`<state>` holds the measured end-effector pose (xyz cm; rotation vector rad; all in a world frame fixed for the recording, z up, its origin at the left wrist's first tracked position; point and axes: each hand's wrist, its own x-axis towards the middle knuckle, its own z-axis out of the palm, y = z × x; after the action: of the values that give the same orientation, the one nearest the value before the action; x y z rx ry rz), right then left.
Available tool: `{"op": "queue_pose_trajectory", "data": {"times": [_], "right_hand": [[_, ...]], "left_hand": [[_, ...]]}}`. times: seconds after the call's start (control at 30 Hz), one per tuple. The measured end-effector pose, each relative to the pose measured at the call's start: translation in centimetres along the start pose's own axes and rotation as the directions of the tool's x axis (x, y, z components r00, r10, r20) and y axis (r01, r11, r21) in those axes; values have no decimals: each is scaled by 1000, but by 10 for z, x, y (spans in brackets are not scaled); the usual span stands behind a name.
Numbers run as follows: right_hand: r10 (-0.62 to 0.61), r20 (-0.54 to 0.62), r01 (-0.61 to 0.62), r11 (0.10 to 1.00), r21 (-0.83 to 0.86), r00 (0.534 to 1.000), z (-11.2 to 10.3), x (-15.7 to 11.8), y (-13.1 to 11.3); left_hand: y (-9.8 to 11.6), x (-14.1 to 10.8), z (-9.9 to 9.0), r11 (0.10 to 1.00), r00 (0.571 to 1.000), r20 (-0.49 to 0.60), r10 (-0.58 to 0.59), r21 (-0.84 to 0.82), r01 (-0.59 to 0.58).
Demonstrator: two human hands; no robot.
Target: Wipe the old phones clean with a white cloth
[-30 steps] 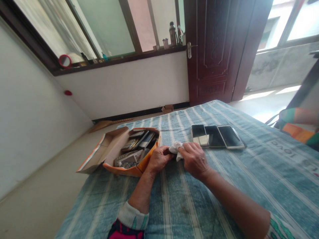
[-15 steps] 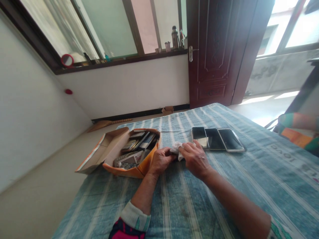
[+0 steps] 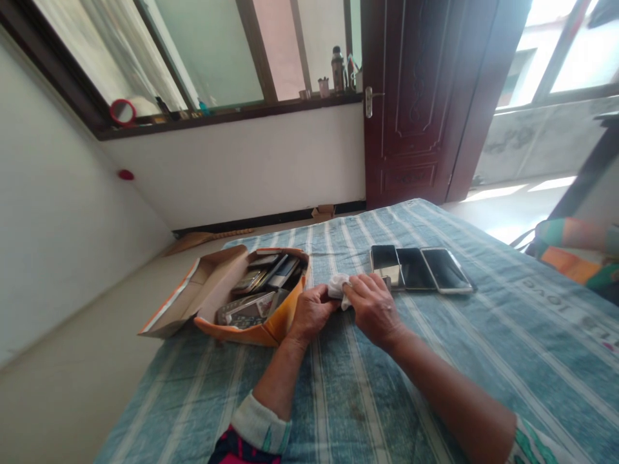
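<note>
My left hand (image 3: 310, 314) is closed, thumb and fingers gripping the near end of what looks like a phone; most of it is hidden beneath my hands. A small grey end of this phone (image 3: 387, 281) shows past my right knuckles. My right hand (image 3: 373, 310) is closed on a crumpled white cloth (image 3: 337, 287), pressed against the phone. Just left of my hands stands an open orange cardboard box (image 3: 285, 316) holding several phones (image 3: 284, 273) and a clear-looking case (image 3: 249, 312). Beyond my right hand, a white-edged phone (image 3: 385, 256), a black phone (image 3: 414, 269) and a larger white-framed one (image 3: 445, 270) lie side by side.
Everything rests on a blue-green striped cloth (image 3: 411, 386) over a bed or table. The box's lid (image 3: 188, 293) hangs open on the left. Behind are a window sill with a mirror (image 3: 122, 112) and a flask (image 3: 337, 67), and a dark red door (image 3: 416, 129).
The white cloth has shifted slightly left along the phone and looks more bunched. My right hand has moved a little left, showing the phone's far end. The view has turned slightly.
</note>
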<state>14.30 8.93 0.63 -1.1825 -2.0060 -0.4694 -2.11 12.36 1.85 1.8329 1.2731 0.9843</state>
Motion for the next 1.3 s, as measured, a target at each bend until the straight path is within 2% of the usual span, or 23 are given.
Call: {"op": "queue_pose_trajectory", "data": {"times": [0.1,0.3,0.43,0.5,0.7,0.77,0.87,1.0,1.07,1.2,1.3], "right_hand": [[42,0,-42,999,-11,999,-3,-2,9],[173,-96,-181,981,-75,980,-9,-9,42],[275,-137,-286,956,-70,952,-7,-11,48],[269,-138,-281,957,-74,953,-6,-11,44],[79,-70,-84,993,-83,994,-1,-4,18],[76,-63,-81,993,-89,995,0,-4,17],[141,-75,-149,982,-116,987,-1,-6,27],[306,-63,-312,939,-144,950,-3,-10,43],[388,-36,-390,915,-100,921,-4,-10,48],[535,9,-531,837,135,845,-2,-11,54],[600,17,-580,765,280,799,-1,-10,56]], "left_hand": [[0,1,-2,1000,1000,0,-3,22,3],[-4,3,-2,999,1000,-10,-13,49,14],[-5,3,-1,999,1000,-4,-21,49,21],[-5,3,-1,998,1000,-5,-25,51,25],[-2,2,-2,999,1000,-10,-28,37,28],[-1,3,-3,999,999,-2,-33,23,34],[1,4,-3,999,999,5,-54,1,54],[2,5,-4,995,996,16,-90,-43,90],[3,5,-4,991,993,26,-111,-74,113],[3,3,-4,971,984,61,-170,-157,178],[5,1,-6,947,969,113,-220,-215,240]]}}
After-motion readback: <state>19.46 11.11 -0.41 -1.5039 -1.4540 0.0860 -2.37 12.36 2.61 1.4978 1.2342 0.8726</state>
